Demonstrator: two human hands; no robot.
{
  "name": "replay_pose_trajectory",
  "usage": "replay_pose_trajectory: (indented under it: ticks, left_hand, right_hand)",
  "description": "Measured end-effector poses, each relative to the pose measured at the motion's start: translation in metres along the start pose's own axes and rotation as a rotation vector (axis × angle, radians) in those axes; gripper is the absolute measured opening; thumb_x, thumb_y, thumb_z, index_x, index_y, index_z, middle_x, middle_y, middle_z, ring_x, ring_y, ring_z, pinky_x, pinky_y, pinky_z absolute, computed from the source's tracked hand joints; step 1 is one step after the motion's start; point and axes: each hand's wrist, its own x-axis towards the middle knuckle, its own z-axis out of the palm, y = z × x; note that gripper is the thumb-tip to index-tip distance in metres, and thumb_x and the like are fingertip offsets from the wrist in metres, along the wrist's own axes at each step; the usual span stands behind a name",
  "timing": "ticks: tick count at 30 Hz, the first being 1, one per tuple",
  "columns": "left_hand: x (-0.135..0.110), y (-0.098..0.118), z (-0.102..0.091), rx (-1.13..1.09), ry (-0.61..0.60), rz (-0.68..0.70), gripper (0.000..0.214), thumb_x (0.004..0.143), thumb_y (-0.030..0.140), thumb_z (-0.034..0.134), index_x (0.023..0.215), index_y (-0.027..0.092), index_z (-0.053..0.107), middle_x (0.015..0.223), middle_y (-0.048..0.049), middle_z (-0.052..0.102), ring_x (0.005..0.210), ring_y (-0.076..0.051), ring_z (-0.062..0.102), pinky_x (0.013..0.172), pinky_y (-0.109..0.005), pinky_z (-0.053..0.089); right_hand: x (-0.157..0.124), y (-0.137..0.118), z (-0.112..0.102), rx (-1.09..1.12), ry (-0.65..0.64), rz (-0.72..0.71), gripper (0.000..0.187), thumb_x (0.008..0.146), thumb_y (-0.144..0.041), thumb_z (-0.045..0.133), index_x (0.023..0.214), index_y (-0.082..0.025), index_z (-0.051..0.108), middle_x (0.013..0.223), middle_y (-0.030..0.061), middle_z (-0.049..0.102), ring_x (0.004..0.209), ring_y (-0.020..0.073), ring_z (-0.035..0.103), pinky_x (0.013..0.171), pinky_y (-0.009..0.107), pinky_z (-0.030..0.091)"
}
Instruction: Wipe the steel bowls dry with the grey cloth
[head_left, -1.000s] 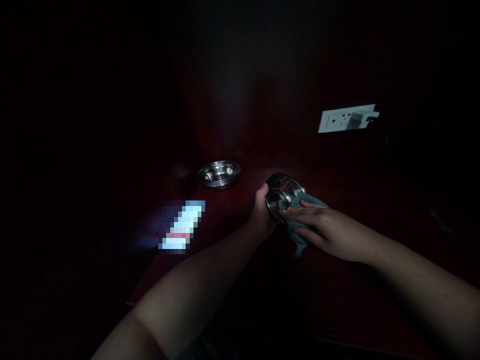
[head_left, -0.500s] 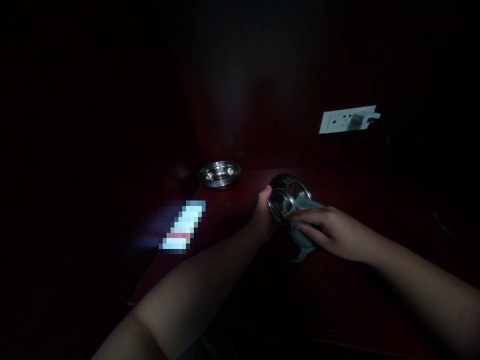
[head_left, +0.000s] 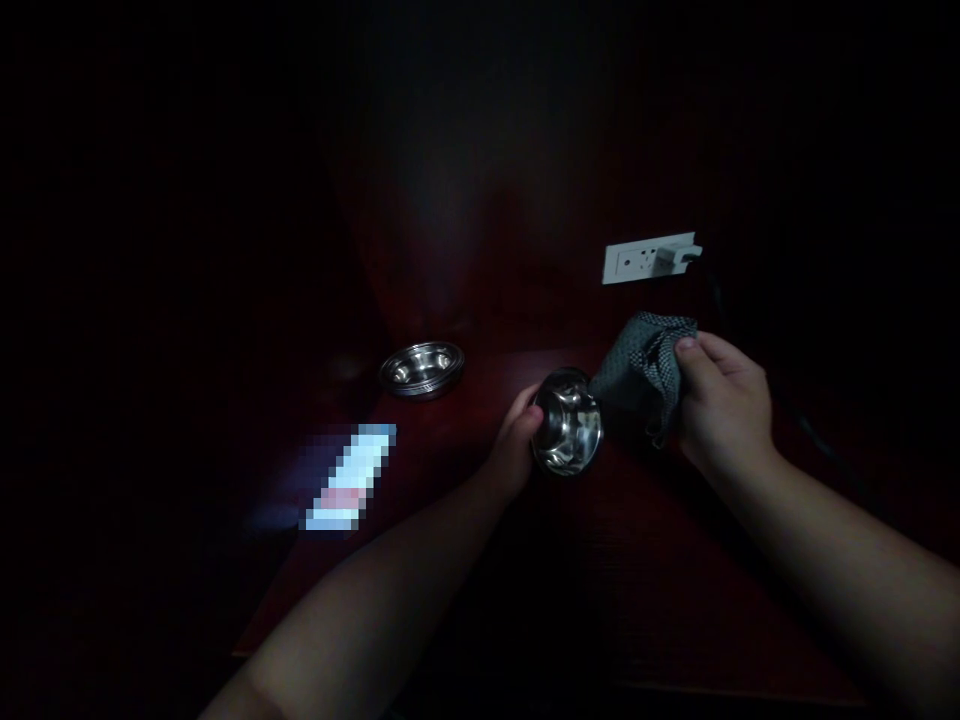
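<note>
A shiny steel bowl (head_left: 576,430) is tilted on its side above the dark red table. My left hand (head_left: 517,440) grips it at its left side, thumb over the metal and the other fingers mostly hidden behind. To its right, my right hand (head_left: 724,390) pinches a grey-green patterned cloth (head_left: 637,365) between thumb and fingers. The cloth hangs in folds, its left edge close to the bowl's rim; whether they touch I cannot tell.
Several stacked steel bowls (head_left: 422,370) stand at the table's (head_left: 465,440) back left. A bright, pixelated panel (head_left: 349,480) lies in front of them. On the back wall is a white power socket (head_left: 649,258) with a plug and dark cable. The surroundings are very dark.
My right hand has lifted the cloth off the bowl, up and to the right. In my left hand the bowl has turned. The whole view has shifted slightly.
</note>
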Motion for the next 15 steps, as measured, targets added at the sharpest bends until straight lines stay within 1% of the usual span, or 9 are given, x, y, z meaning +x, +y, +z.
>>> replay_pose_trajectory:
  ticks: [2, 5, 8, 10, 12, 13, 14, 15]
  left_hand:
    - [-0.002, 0.003, 0.0, 0.031, -0.074, 0.027, 0.067, 0.073, 0.056, 0.063, 0.127, 0.016, 0.053, 0.129, -0.013, 0.06, 0.122, -0.032, 0.053, 0.101, -0.044, 0.039]
    - [-0.004, 0.007, 0.001, 0.041, -0.182, 0.052, 0.073, 0.072, 0.054, 0.066, 0.131, 0.015, 0.049, 0.133, -0.0155, 0.057, 0.123, -0.034, 0.052, 0.102, -0.047, 0.039]
    - [-0.003, 0.008, 0.001, 0.06, -0.215, 0.052, 0.079, 0.07, 0.053, 0.069, 0.134, 0.014, 0.045, 0.134, -0.0178, 0.056, 0.124, -0.035, 0.051, 0.103, -0.048, 0.038]
    - [-0.003, 0.008, -0.001, 0.08, -0.211, 0.032, 0.084, 0.066, 0.053, 0.073, 0.135, 0.014, 0.043, 0.135, -0.0181, 0.054, 0.125, -0.035, 0.05, 0.104, -0.049, 0.037]
    - [-0.003, 0.009, -0.002, 0.114, -0.217, 0.028, 0.087, 0.062, 0.051, 0.077, 0.135, 0.016, 0.044, 0.138, -0.0169, 0.052, 0.128, -0.036, 0.047, 0.106, -0.049, 0.036]
    - [-0.004, 0.01, -0.002, 0.136, -0.228, 0.041, 0.087, 0.061, 0.049, 0.079, 0.134, 0.017, 0.044, 0.139, -0.0162, 0.051, 0.129, -0.036, 0.046, 0.106, -0.048, 0.035]
    - [-0.004, 0.011, -0.002, 0.163, -0.244, 0.057, 0.087, 0.06, 0.047, 0.08, 0.135, 0.018, 0.045, 0.139, -0.0154, 0.05, 0.13, -0.035, 0.045, 0.107, -0.047, 0.034]
    - [-0.005, 0.012, -0.002, 0.19, -0.264, 0.075, 0.088, 0.06, 0.044, 0.081, 0.135, 0.018, 0.045, 0.139, -0.0149, 0.05, 0.129, -0.035, 0.046, 0.107, -0.046, 0.035]
  right_hand:
    - [0.002, 0.002, 0.0, -0.018, 0.038, -0.018, 0.011, 0.081, -0.031, 0.066, 0.082, -0.021, 0.071, 0.069, 0.001, 0.065, 0.062, 0.0171, 0.06, 0.056, 0.031, 0.046]
    - [0.003, 0.004, -0.002, -0.067, 0.034, -0.048, 0.014, 0.081, -0.032, 0.066, 0.085, -0.02, 0.071, 0.071, 0.0021, 0.064, 0.061, 0.0174, 0.057, 0.055, 0.032, 0.045]
    - [0.005, 0.002, -0.005, -0.1, 0.053, -0.1, 0.015, 0.082, -0.033, 0.064, 0.084, -0.02, 0.07, 0.072, 0.0024, 0.063, 0.061, 0.0165, 0.056, 0.054, 0.031, 0.044]
    - [0.008, 0.001, -0.007, -0.136, 0.1, -0.157, 0.016, 0.084, -0.033, 0.062, 0.083, -0.019, 0.07, 0.072, 0.0021, 0.062, 0.061, 0.0158, 0.055, 0.055, 0.03, 0.044]
    - [0.009, 0.0, -0.01, -0.21, 0.154, -0.291, 0.017, 0.086, -0.033, 0.059, 0.086, -0.019, 0.069, 0.074, 0.0025, 0.062, 0.066, 0.0168, 0.057, 0.061, 0.032, 0.046]
    - [0.008, 0.001, -0.011, -0.254, 0.158, -0.379, 0.018, 0.088, -0.033, 0.058, 0.088, -0.019, 0.069, 0.077, 0.0031, 0.064, 0.071, 0.018, 0.059, 0.066, 0.033, 0.047]
    - [0.007, 0.001, -0.012, -0.292, 0.135, -0.462, 0.018, 0.089, -0.032, 0.056, 0.091, -0.019, 0.069, 0.082, 0.0041, 0.065, 0.076, 0.0194, 0.061, 0.071, 0.035, 0.048]
    - [0.005, 0.002, -0.012, -0.326, 0.075, -0.535, 0.018, 0.09, -0.031, 0.055, 0.094, -0.02, 0.068, 0.087, 0.0051, 0.066, 0.082, 0.021, 0.062, 0.076, 0.037, 0.048]
